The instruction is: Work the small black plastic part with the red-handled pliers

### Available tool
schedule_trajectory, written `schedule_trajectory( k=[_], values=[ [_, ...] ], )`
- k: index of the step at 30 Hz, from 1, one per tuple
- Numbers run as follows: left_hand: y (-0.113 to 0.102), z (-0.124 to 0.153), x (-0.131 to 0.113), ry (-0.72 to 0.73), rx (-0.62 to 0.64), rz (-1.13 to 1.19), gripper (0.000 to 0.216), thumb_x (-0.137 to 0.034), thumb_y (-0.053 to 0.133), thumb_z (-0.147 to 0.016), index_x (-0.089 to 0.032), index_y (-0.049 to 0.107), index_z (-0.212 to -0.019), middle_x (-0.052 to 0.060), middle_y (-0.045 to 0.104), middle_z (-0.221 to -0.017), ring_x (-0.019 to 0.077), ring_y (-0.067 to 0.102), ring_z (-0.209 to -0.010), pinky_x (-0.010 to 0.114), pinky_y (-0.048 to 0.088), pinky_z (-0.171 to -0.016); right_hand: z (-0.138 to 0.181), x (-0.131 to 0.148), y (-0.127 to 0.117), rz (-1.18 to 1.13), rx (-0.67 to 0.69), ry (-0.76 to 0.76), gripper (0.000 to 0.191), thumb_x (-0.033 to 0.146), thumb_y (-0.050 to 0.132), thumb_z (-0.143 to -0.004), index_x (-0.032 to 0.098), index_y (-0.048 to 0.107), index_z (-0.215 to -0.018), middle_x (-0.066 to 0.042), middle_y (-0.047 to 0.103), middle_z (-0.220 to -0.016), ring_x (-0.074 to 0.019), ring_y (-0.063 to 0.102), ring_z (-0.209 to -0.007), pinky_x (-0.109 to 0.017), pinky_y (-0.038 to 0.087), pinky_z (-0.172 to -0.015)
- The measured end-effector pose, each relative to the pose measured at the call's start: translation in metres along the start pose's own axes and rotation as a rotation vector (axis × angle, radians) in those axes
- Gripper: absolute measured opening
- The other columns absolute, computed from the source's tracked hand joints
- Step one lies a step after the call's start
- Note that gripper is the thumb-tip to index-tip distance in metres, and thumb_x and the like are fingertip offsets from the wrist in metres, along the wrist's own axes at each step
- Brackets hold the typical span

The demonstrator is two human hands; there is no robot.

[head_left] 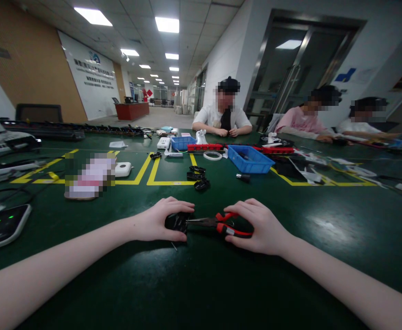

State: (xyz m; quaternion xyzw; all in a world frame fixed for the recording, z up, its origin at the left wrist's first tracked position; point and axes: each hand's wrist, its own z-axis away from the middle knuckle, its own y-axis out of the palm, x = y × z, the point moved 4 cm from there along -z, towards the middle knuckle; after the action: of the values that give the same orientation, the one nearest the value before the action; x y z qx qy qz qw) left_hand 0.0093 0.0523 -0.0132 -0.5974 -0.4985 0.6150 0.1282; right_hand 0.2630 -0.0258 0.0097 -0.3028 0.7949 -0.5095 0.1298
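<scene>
"Head camera view: what are the two hands holding?"

"Small and glossy, a black part (176,222) sits within the curve of the left hand (156,221), thumb on its near side, fingers on its far side. The right hand (263,228) is wrapped around the handles of some pliers (215,222), with a visible gap between the handles. Their tips meet the right edge of the part; I cannot tell whether they pinch anything there."

"Where is this?"

"Low over the near middle of a smooth, dark green table (201,286). A thin metal pin (174,246) lies just to the near side of the left hand."

"What could go wrong?"

"The tips could slip off, I'd judge, if the part turns in the left hand, and then scratch its surface or jab the thumb. Squeezing too hard might crack it, if it is plastic. A sleeve-less forearm brushing past could also roll the pin away."

"And the materials?"

"Long, tapering metal tips on the pliers, with red and black curved handles that look rubbery. Beyond, lumpy black pieces (201,184) rest near yellow tape (143,170), and farther right stands a blue plastic tray (257,167), box-shaped."
</scene>
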Motion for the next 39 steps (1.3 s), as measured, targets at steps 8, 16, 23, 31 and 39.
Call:
schedule_trajectory(
  k=[8, 16, 23, 31, 39],
  values=[
    [0.003, 0.002, -0.002, 0.007, 0.039, -0.091, 0.076, -0.033, 0.071, -0.086, -0.029, 0.033, -0.153, 0.007, 0.039, -0.157, 0.0314, 0.037, -0.140, 0.053, 0.029, -0.117, 0.000, 0.002, 0.000, 0.002, 0.010, 0.009, 0.048, 0.046, 0.075, -0.076, 0.019, 0.062, -0.113, -0.009, 0.072, -0.100, -0.0229, 0.066, -0.082, -0.040, 0.050, -0.076],
    [0.005, 0.001, -0.003, -0.050, -0.008, -0.212, 0.081, -0.047, 0.072, -0.084, -0.026, 0.034, -0.153, 0.012, 0.045, -0.139, 0.0326, 0.047, -0.124, 0.052, 0.038, -0.107, -0.001, 0.005, 0.001, -0.001, 0.018, 0.029, 0.047, 0.044, 0.076, -0.074, 0.019, 0.063, -0.111, -0.008, 0.072, -0.098, -0.0219, 0.065, -0.079, -0.038, 0.049, -0.075],
    [0.003, 0.002, -0.011, 0.007, -0.061, -0.174, 0.062, -0.028, 0.064, -0.090, -0.022, 0.042, -0.148, 0.011, 0.057, -0.135, 0.0274, 0.053, -0.122, 0.046, 0.040, -0.107, -0.002, 0.006, 0.000, -0.010, 0.009, 0.025, 0.047, 0.044, 0.077, -0.073, 0.020, 0.063, -0.111, -0.007, 0.072, -0.098, -0.0217, 0.065, -0.082, -0.037, 0.049, -0.076],
    [0.003, 0.002, -0.013, 0.027, -0.069, -0.179, 0.053, -0.022, 0.061, -0.091, -0.024, 0.048, -0.142, 0.009, 0.066, -0.124, 0.0249, 0.060, -0.111, 0.043, 0.046, -0.099, -0.002, 0.007, 0.000, -0.005, 0.001, 0.019, 0.046, 0.045, 0.077, -0.074, 0.020, 0.063, -0.111, -0.007, 0.072, -0.098, -0.0218, 0.066, -0.081, -0.037, 0.049, -0.076],
    [0.002, 0.002, -0.016, 0.095, 0.002, -0.186, 0.046, -0.018, 0.059, -0.092, -0.025, 0.052, -0.138, 0.008, 0.062, -0.135, 0.0250, 0.058, -0.118, 0.042, 0.045, -0.102, 0.000, 0.007, 0.000, 0.016, -0.001, -0.034, 0.049, 0.048, 0.074, -0.077, 0.018, 0.061, -0.114, -0.009, 0.072, -0.100, -0.0233, 0.066, -0.083, -0.040, 0.048, -0.078]
  ],
)
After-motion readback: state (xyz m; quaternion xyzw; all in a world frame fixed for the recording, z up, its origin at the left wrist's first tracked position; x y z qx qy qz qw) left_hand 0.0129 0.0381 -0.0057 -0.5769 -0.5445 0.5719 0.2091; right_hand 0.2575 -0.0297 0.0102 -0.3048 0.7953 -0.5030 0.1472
